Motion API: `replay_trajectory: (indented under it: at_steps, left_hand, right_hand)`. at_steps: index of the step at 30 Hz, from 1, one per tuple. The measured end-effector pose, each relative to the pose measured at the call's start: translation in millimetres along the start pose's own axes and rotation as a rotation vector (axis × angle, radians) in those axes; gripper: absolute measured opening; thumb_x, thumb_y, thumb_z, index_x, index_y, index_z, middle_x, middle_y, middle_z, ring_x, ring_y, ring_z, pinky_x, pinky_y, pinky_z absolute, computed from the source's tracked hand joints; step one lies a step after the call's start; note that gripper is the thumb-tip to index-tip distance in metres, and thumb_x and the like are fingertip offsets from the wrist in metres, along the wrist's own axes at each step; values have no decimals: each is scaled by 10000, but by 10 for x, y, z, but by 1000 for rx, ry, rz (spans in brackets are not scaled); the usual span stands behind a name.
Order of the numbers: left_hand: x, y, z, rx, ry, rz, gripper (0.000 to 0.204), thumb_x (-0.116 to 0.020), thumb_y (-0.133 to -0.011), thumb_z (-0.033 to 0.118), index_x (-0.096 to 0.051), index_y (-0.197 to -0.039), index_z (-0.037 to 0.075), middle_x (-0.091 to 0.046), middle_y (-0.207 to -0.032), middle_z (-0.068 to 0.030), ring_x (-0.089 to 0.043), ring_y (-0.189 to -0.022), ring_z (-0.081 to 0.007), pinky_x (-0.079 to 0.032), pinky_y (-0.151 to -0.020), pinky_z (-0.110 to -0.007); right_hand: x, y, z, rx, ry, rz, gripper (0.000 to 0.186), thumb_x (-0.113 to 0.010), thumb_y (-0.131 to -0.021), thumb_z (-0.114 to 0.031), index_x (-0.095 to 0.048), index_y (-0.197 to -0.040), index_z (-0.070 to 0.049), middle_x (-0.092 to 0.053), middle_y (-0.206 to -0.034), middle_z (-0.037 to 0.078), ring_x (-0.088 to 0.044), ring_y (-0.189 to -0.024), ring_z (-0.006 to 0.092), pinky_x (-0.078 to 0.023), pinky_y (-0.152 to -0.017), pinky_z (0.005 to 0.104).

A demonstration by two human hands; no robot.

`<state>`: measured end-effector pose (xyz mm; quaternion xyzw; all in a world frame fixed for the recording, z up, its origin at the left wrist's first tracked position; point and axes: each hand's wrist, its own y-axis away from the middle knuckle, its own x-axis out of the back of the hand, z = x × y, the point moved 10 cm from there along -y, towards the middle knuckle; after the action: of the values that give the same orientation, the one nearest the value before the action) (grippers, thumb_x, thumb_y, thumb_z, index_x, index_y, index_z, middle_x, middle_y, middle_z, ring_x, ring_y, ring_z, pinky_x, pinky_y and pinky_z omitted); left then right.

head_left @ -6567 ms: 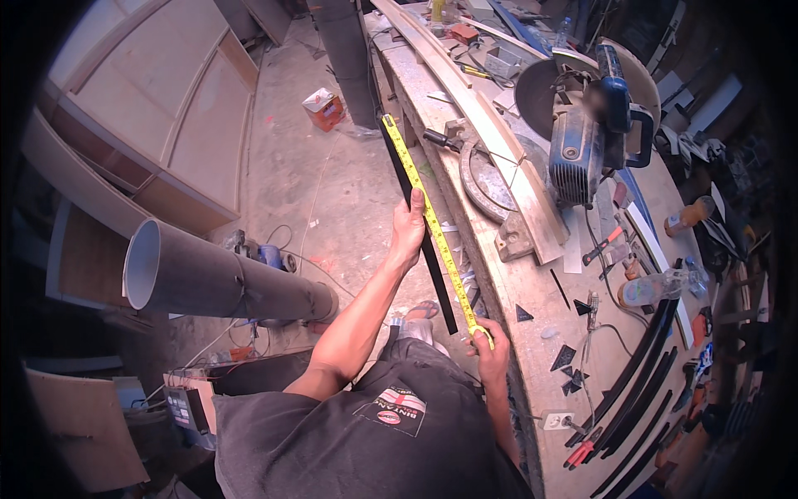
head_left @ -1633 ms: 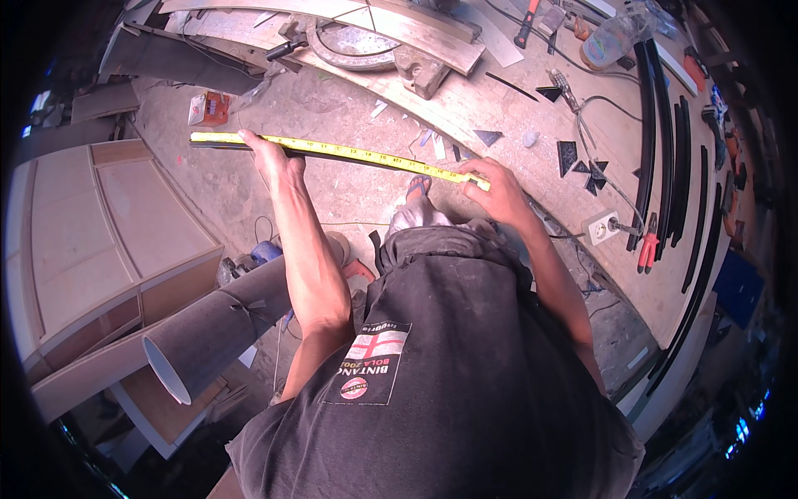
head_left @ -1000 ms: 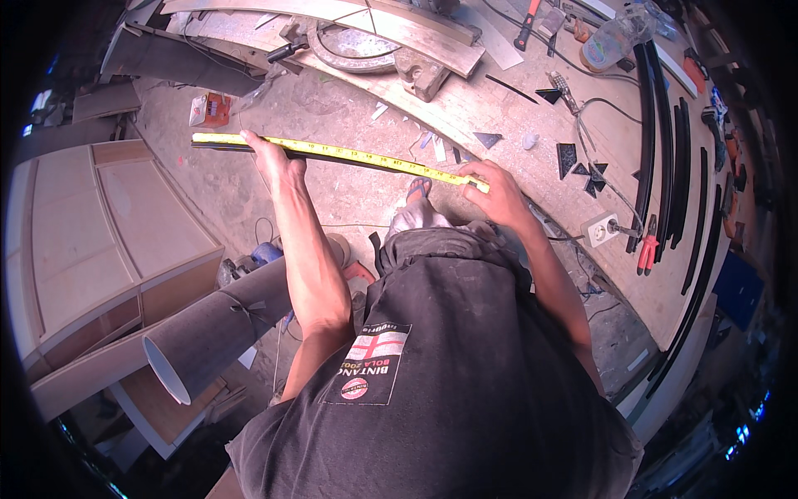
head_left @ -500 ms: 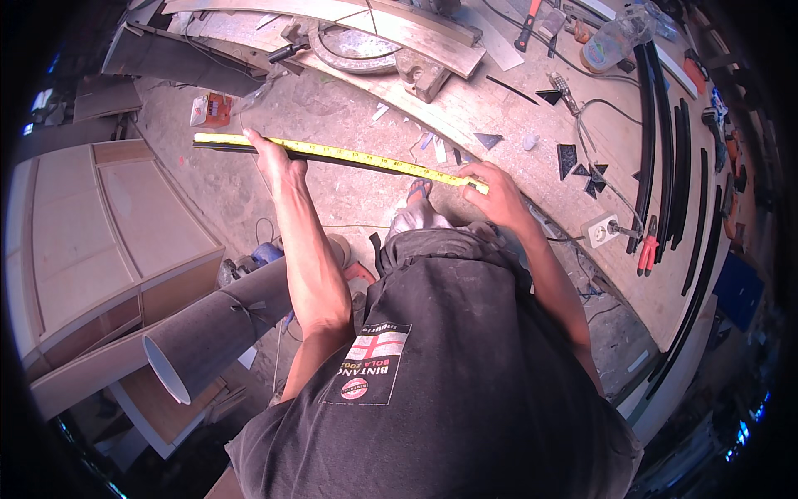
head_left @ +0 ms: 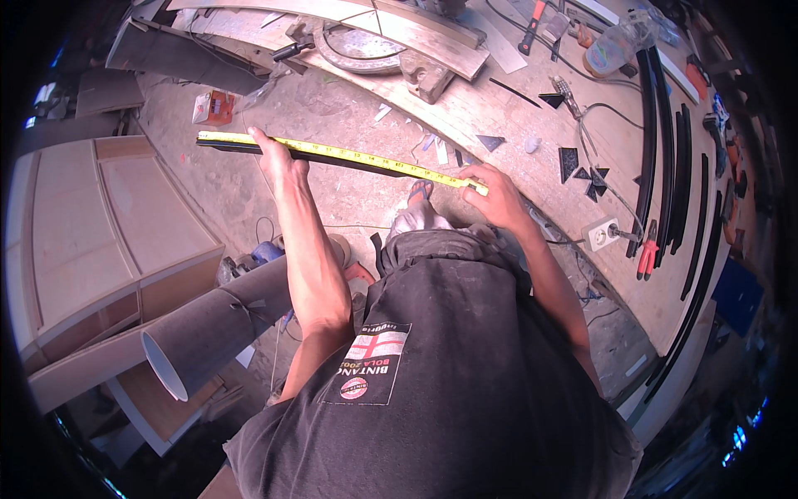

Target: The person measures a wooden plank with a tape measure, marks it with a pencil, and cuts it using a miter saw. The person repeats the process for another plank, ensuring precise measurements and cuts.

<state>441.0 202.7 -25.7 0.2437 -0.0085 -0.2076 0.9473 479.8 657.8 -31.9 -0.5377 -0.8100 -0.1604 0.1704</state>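
A yellow tape measure (head_left: 374,161) is stretched across in front of my body, sloping down to the right. Right below its blade runs a black strip (head_left: 347,165), alongside it from the left end to a little past the middle. My left hand (head_left: 281,158) is closed around the strip and the tape near their left ends, thumb up on the blade. At the tape's right end, my right hand (head_left: 496,196) grips it between thumb and fingers. The palm side of each hand is hidden.
On the right, a wooden worktop (head_left: 532,166) carries black strips (head_left: 657,150), red-handled pliers (head_left: 648,251), a socket (head_left: 600,234) and black triangular offcuts (head_left: 568,163). A circular-saw machine (head_left: 366,51) lies ahead. Wooden panels (head_left: 83,216) and a grey roll (head_left: 224,320) stand left.
Both hands keep their grip, and the tape stays stretched along the black strip. The left ends of tape and strip have shifted very slightly right.
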Motion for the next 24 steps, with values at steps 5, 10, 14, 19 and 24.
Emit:
replay_trajectory:
  at_steps: [5, 10, 14, 19, 24]
  left_hand:
    - [28, -106, -46, -35, -24, 24, 1055, -711, -967, 745, -486, -1502, -137, -594, -1411, -222, -649, -1201, -373, -562, -1020, -574]
    - [82, -137, -122, -22, -70, 71, 1056, -716, -959, 751, -510, -1484, -142, -617, -1380, -226, -671, -1158, -371, -583, -980, -560]
    - [85, -128, -147, -10, -79, 68, 1086, -709, -954, 766, -496, -1501, -148, -615, -1404, -236, -677, -1175, -376, -589, -983, -561]
    - [62, -93, -173, 10, -83, 49, 1123, -665, -973, 780, -452, -1551, -159, -574, -1494, -273, -644, -1283, -400, -561, -1060, -572]
    - [14, 47, -136, -56, -63, 38, 1108, -601, -1016, 780, -463, -1530, -192, -580, -1488, -262, -568, -1342, -311, -463, -1179, -470]
  right_hand:
    - [-24, 4, 41, -11, 18, 0, 289, -767, -916, -187, -752, -1155, -27, -735, -1094, 191, -705, -1074, 379, -534, -983, 447]
    - [-56, -2, 48, -20, 24, -8, 283, -764, -919, -188, -753, -1154, -30, -734, -1093, 190, -701, -1074, 381, -534, -982, 443]
    - [-68, 15, 59, -8, 21, -17, 288, -766, -925, -203, -754, -1165, -45, -730, -1092, 187, -697, -1078, 382, -537, -975, 449]
    - [-93, 28, 146, 3, -10, 12, 302, -776, -930, -207, -750, -1187, -51, -730, -1086, 189, -701, -1098, 384, -547, -965, 457]
    - [-88, 54, 142, 57, -42, 30, 308, -787, -925, -171, -745, -1185, -10, -749, -1117, 190, -719, -1096, 372, -546, -973, 449]
